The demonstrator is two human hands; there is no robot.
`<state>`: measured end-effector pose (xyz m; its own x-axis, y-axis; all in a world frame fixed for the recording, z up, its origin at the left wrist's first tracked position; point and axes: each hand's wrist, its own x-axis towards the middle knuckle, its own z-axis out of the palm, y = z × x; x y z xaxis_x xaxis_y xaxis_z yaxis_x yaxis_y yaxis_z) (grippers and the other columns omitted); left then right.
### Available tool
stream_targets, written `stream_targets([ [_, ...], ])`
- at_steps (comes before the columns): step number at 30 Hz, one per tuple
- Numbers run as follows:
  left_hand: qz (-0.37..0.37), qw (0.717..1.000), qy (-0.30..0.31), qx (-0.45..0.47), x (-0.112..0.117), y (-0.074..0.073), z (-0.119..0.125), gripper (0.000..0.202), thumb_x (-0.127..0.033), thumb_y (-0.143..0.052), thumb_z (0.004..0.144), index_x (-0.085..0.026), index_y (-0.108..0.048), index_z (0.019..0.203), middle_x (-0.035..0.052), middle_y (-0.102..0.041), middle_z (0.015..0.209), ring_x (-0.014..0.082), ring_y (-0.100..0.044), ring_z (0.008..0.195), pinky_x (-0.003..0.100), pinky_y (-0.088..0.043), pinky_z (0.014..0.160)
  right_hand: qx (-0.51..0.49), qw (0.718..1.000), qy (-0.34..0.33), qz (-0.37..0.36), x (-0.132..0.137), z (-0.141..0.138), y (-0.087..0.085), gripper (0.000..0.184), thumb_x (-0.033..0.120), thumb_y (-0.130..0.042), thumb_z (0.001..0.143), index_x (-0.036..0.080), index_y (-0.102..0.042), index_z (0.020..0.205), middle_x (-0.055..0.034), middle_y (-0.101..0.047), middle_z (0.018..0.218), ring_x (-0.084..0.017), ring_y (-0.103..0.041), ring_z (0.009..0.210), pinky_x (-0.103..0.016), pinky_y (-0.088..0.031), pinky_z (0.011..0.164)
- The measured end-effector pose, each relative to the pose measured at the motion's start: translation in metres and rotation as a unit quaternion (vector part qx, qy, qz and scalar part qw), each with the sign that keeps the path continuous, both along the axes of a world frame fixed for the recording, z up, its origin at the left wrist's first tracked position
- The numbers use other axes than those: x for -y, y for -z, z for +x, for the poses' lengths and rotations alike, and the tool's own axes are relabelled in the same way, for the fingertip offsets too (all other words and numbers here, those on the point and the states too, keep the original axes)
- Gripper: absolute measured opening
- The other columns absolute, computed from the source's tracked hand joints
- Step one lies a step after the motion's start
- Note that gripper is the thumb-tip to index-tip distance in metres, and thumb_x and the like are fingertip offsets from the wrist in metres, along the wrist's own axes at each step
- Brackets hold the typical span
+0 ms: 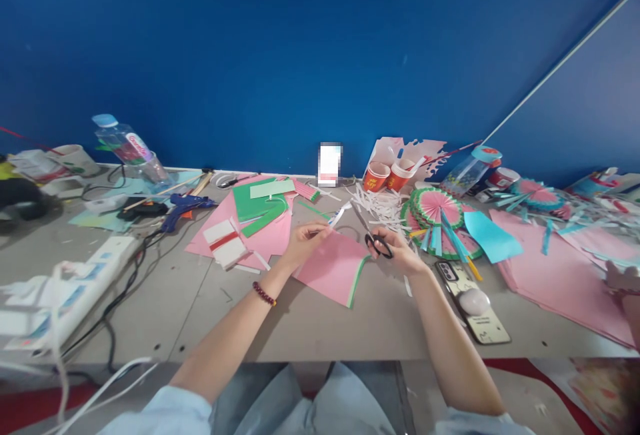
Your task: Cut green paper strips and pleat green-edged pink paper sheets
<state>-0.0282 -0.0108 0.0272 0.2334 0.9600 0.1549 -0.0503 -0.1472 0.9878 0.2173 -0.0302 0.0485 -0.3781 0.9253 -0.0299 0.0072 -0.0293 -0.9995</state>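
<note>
Near the centre of the frame the two hands are apart from each other. The left hand [306, 243], a beaded bracelet [263, 293] at its wrist, has its fingertips pinched together at the lower end of a narrow white-and-blue strip [341, 213]. The right hand [400, 251] is closed around the rounded black handles of slim metal scissors [379, 245], whose blades point toward the upper left; whether they are parted is too blurred to tell. Between and below the hands, a smooth pink sheet [330, 267] lies on the matte grey bench [225, 328], its right edge banded in green.

Just above the right hand is a loose tangle of thin white paper strips [377, 203]. Right of it, pleated round fans [440, 208], pink with green rims, overlap curled teal paper [493, 237]. Two red paper cups [377, 178] stand behind. Below the fans lies a patterned phone [473, 305] with a smooth, white rounded piece on it, and flat pink sheets [555, 281] spread toward the right edge.

Left of centre, green paper [250, 201] rests on more pink paper, beside a white bundle [225, 243] with a red band. Farther left are a blue glue gun [185, 209], a long white power strip [80, 291] and a tilted clear plastic bottle [123, 141]. A flat blue wall [280, 55] fills the upper frame.
</note>
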Motion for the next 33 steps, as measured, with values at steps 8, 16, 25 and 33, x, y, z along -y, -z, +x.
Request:
stream_targets([
  [8, 0.069, 0.997, -0.027, -0.016, -0.002, 0.004, 0.002, 0.026, -0.043, -0.066, 0.077, -0.018, -0.075, 0.079, 0.0087, -0.068, 0.090, 0.0207, -0.061, 0.092, 0.033, -0.050, 0.082, 0.104, 0.991, -0.086, -0.002, 0.007, -0.011, -0.005, 0.040, 0.054, -0.066, 0.074, 0.017, -0.052, 0.074, 0.0036, -0.049, 0.057, -0.009, -0.041, 0.053, -0.023, -0.030, 0.051],
  [16, 0.049, 0.997, -0.050, -0.031, -0.001, 0.002, 0.003, 0.025, -0.042, -0.066, 0.078, -0.020, -0.075, 0.082, 0.0095, -0.068, 0.096, 0.0221, -0.061, 0.096, 0.034, -0.050, 0.082, 0.125, 0.985, -0.115, 0.043, 0.011, -0.014, -0.008, 0.036, 0.050, -0.069, 0.072, 0.017, -0.055, 0.074, 0.0022, -0.050, 0.063, -0.010, -0.043, 0.058, -0.024, -0.035, 0.056],
  [25, 0.129, 0.984, -0.096, -0.078, 0.001, 0.001, 0.002, 0.022, -0.037, -0.062, 0.082, -0.019, -0.074, 0.082, 0.0083, -0.068, 0.094, 0.0202, -0.063, 0.091, 0.033, -0.050, 0.084, 0.240, 0.932, 0.244, 0.119, -0.009, 0.003, 0.012, 0.033, 0.051, -0.064, 0.071, 0.021, -0.051, 0.067, -0.0021, -0.057, 0.063, -0.016, -0.051, 0.060, -0.028, -0.038, 0.058],
  [33, 0.220, 0.957, -0.096, -0.160, 0.005, 0.003, 0.004, 0.022, -0.033, -0.055, 0.087, -0.020, -0.073, 0.087, 0.0073, -0.069, 0.094, 0.0184, -0.064, 0.092, 0.031, -0.050, 0.086, 0.482, 0.837, 0.231, 0.120, -0.015, 0.004, 0.032, 0.021, 0.035, -0.061, 0.069, 0.021, -0.049, 0.060, -0.0015, -0.056, 0.056, -0.018, -0.054, 0.058, -0.027, -0.034, 0.055],
])
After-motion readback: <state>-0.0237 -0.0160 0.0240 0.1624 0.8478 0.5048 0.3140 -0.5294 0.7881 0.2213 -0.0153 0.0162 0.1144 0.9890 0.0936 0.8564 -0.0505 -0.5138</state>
